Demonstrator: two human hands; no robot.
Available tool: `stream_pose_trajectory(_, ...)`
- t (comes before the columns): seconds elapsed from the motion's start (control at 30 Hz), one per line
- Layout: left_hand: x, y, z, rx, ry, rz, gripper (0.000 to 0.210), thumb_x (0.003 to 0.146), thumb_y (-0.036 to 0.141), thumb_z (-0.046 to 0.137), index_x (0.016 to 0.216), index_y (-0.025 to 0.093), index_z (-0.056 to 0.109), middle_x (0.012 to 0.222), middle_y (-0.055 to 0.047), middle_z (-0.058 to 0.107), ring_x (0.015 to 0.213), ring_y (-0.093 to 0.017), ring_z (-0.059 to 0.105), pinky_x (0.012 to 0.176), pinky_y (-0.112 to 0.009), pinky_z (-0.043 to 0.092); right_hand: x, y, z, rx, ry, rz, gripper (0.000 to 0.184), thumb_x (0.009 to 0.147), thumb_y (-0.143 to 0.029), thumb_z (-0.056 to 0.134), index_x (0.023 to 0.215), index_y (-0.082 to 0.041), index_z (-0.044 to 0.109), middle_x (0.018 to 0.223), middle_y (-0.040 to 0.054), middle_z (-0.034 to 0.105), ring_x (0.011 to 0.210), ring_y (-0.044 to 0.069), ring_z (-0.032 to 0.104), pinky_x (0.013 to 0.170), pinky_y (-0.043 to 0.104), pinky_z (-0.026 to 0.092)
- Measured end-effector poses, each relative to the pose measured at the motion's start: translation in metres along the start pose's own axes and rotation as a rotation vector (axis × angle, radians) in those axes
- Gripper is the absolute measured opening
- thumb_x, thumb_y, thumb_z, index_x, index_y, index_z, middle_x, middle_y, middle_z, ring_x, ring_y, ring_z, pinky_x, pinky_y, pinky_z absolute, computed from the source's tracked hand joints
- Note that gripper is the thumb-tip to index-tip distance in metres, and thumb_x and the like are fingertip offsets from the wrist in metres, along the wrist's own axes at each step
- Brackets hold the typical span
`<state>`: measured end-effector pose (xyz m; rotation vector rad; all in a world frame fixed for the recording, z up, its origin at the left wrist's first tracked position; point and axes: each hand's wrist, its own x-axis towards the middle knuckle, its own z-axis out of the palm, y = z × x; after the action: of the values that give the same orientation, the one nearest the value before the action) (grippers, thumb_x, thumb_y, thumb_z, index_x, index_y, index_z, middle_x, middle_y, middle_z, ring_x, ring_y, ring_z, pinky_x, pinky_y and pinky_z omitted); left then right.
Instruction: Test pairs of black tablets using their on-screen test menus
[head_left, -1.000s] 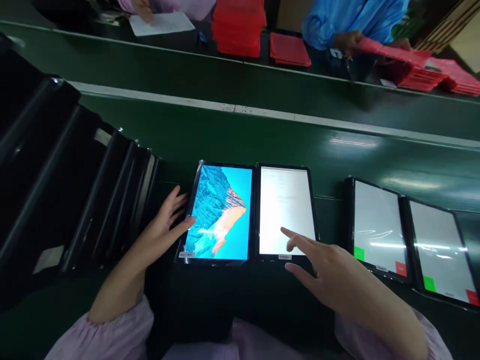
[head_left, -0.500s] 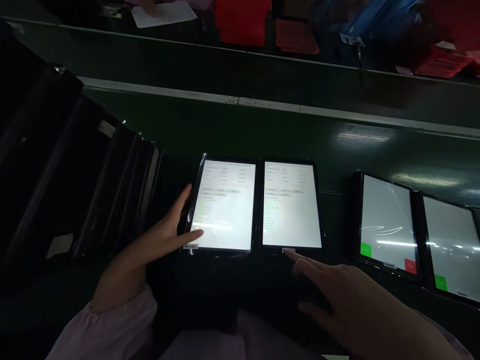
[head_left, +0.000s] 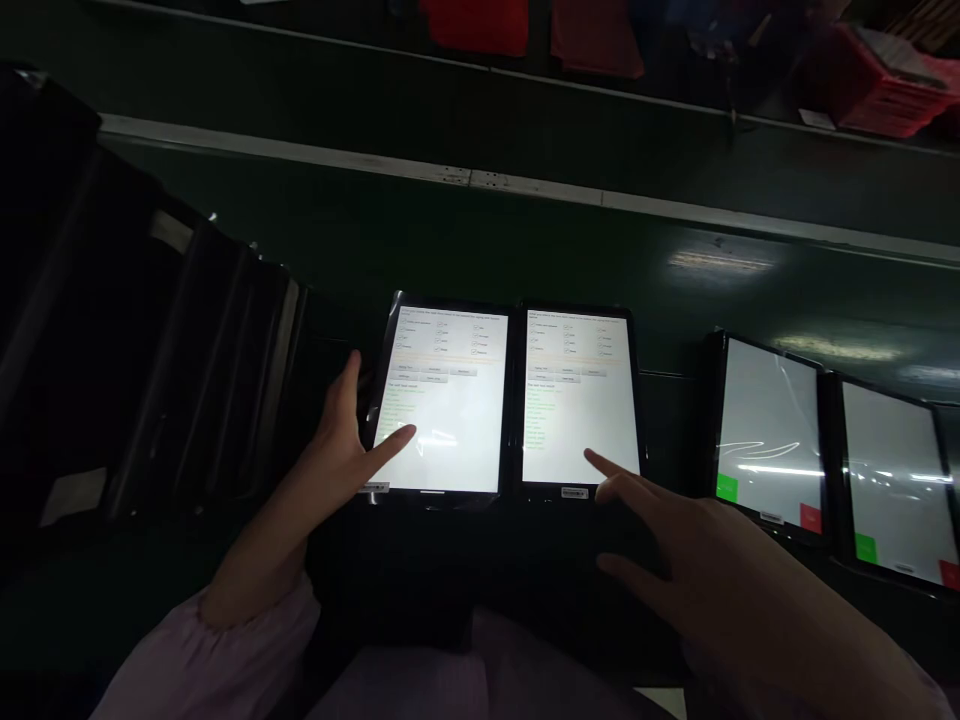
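Two lit tablets lie side by side on the dark table, the left tablet [head_left: 457, 420] and the right tablet [head_left: 577, 405]. Both screens show tick boxes, grey buttons and lines of green text. My left hand [head_left: 345, 440] is spread at the left tablet's lower left edge, its thumb over the screen and its fingers beyond the side. With index finger stretched out, my right hand [head_left: 675, 540] has its fingertip over the lower part of the right tablet's screen; whether it touches the glass I cannot tell. The right thumb stands apart below, and nothing is held.
At right lie two more tablets with pale screens, a nearer tablet [head_left: 772, 430] and a farther tablet [head_left: 900, 470], bearing green and red squares. A row of black devices [head_left: 165, 350] stands on the left. Behind a metal rail [head_left: 360, 158] are red stacks [head_left: 892, 85].
My right index fingertip has moved up from the right tablet's lower bezel onto its screen area. The left thumb has shifted slightly up over the left screen. The camera view has tilted a little.
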<state>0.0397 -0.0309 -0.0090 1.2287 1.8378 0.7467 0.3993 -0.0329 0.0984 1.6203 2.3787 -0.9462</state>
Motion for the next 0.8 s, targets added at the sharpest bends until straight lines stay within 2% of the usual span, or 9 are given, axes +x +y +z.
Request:
stream_pose_trajectory(0.1,0.0,0.0,-0.003,-0.075,-0.04,0.01,0.123,0.081,0.063,0.082,0.176,0.035,0.011,0.184,-0.015,0.02,0.168,-0.047,0.018,0.126,-0.071,0.036,-0.003,-0.005,-0.002,0.01,-0.041,-0.019,0.075,0.087,-0.031,0.073,0.161,-0.03,0.057,0.118,0.0019,0.085,0.071,0.028,0.082,0.046,0.035,0.06)
stream_pose_trajectory(0.23,-0.002,-0.012,-0.012,-0.033,-0.171,-0.001,0.134,0.07,0.064,0.091,0.176,0.039,0.014,0.186,-0.012,0.012,0.167,-0.055,0.01,0.118,-0.073,0.045,-0.007,-0.005,-0.003,0.043,-0.053,-0.049,0.072,0.088,-0.03,0.075,0.158,-0.036,0.059,0.131,0.0003,0.081,0.085,0.031,0.085,0.055,0.037,0.068)
stream_pose_trajectory(0.37,-0.001,-0.03,-0.016,0.062,-0.228,0.122,0.137,0.071,0.067,0.089,0.176,0.04,0.006,0.187,-0.009,0.004,0.166,-0.056,0.012,0.121,-0.07,0.043,-0.007,-0.009,-0.004,0.058,-0.118,0.01,0.076,0.086,-0.026,0.076,0.159,-0.035,0.058,0.129,-0.001,0.081,0.091,0.032,0.085,0.057,0.036,0.068)
stream_pose_trajectory(0.47,0.0,-0.037,-0.018,0.154,-0.257,0.203,0.129,0.079,0.074,0.079,0.176,0.041,0.001,0.187,-0.007,-0.001,0.168,-0.054,0.009,0.122,-0.07,0.041,-0.003,-0.017,-0.009,0.042,-0.219,0.057,0.051,0.086,-0.024,0.075,0.136,-0.032,0.071,0.141,-0.0005,0.076,0.094,0.03,0.084,0.068,0.039,0.07)
stream_pose_trajectory(0.53,-0.001,-0.037,-0.019,0.216,-0.285,0.222,0.128,0.081,0.078,0.075,0.175,0.043,-0.005,0.187,-0.007,-0.005,0.168,-0.052,0.008,0.123,-0.071,0.04,-0.001,-0.021,-0.012,0.021,-0.275,0.073,0.034,0.087,-0.022,0.073,0.12,-0.029,0.074,0.149,0.0009,0.071,0.093,0.029,0.084,0.072,0.039,0.07)
stream_pose_trajectory(0.6,-0.003,-0.033,-0.02,0.281,-0.318,0.22,0.132,0.08,0.079,0.075,0.173,0.044,-0.012,0.187,-0.008,-0.008,0.169,-0.05,0.009,0.123,-0.071,0.04,0.0,-0.023,-0.013,-0.007,-0.312,0.077,0.025,0.089,-0.022,0.073,0.113,-0.027,0.074,0.151,0.0022,0.07,0.092,0.029,0.084,0.07,0.038,0.069)
stream_pose_trajectory(0.63,-0.004,-0.029,-0.021,0.309,-0.326,0.217,0.133,0.081,0.078,0.075,0.173,0.044,-0.014,0.187,-0.008,-0.009,0.169,-0.049,0.009,0.123,-0.07,0.04,0.0,-0.023,-0.013,-0.021,-0.319,0.075,0.027,0.089,-0.022,0.073,0.116,-0.027,0.074,0.146,0.0027,0.074,0.092,0.029,0.084,0.068,0.037,0.068)
stream_pose_trajectory(0.7,-0.008,-0.022,-0.022,0.346,-0.331,0.215,0.129,0.084,0.074,0.074,0.172,0.045,-0.015,0.187,-0.008,-0.01,0.169,-0.048,0.01,0.124,-0.068,0.041,-0.002,-0.021,-0.012,-0.036,-0.313,0.063,0.043,0.089,-0.023,0.074,0.131,-0.029,0.072,0.129,0.0035,0.082,0.089,0.03,0.084,0.065,0.036,0.066)
stream_pose_trajectory(0.8,-0.012,-0.015,-0.023,0.362,-0.331,0.218,0.121,0.09,0.068,0.071,0.172,0.044,-0.014,0.187,-0.008,-0.009,0.169,-0.046,0.013,0.124,-0.066,0.041,-0.007,-0.017,-0.009,0.0,-0.293,0.041,0.072,0.088,-0.024,0.074,0.158,-0.031,0.057,0.111,0.0028,0.085,0.088,0.031,0.084,0.067,0.036,0.066)
